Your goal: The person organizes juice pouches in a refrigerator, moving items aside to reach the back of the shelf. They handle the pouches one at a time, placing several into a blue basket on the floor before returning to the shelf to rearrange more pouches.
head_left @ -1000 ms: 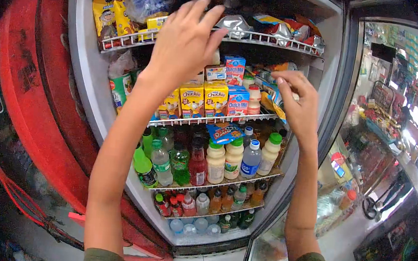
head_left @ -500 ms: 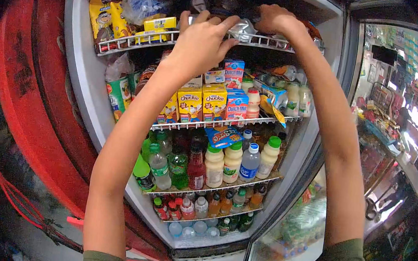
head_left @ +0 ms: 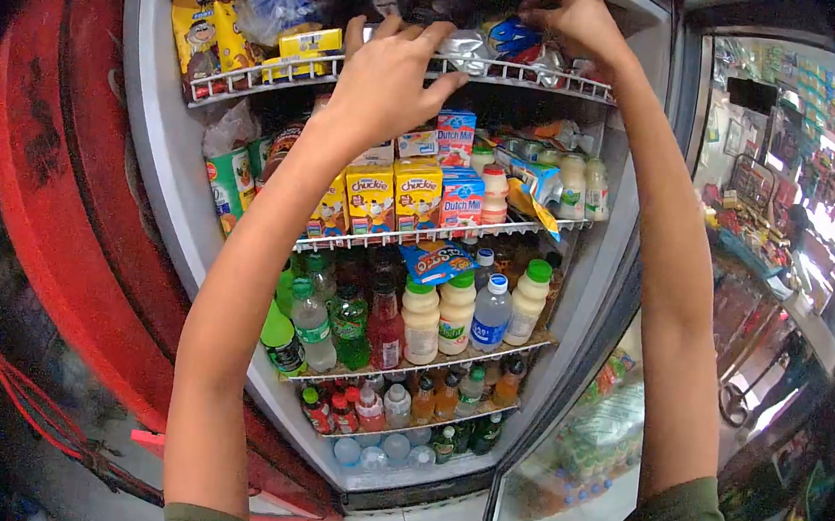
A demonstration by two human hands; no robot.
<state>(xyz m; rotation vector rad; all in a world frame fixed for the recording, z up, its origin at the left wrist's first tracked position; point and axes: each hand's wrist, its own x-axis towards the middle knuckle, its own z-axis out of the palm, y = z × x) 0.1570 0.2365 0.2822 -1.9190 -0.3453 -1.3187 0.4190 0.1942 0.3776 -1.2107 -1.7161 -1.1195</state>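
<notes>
My left hand (head_left: pixel 385 77) is at the front rail of the fridge's top shelf (head_left: pixel 356 66). Its fingers are spread and reach over the rail, and the thumb stands apart in front. Beside it lies a shiny silver pack (head_left: pixel 466 50); whether the fingertips touch anything behind the rail is hidden. Higher up on the right, my right hand (head_left: pixel 573 19) hovers with bent fingers, nothing visible in them. Just below those fingers sits a blue packet (head_left: pixel 512 39), with another silver wrapper (head_left: pixel 547 64) close by. A yellow box (head_left: pixel 310 43) lies left of my left hand.
Chuckie cartons (head_left: pixel 371 201) and Dutch Mill cartons (head_left: pixel 461 200) fill the second shelf. Drink bottles (head_left: pixel 421 323) line the shelves below. The fridge's glass door (head_left: pixel 574 466) stands open on the right, and a red cooler (head_left: pixel 53 185) flanks the left.
My right hand has lifted up, uncovering the blue packet beneath it. My left hand stays at the rail, and the view has shifted slightly.
</notes>
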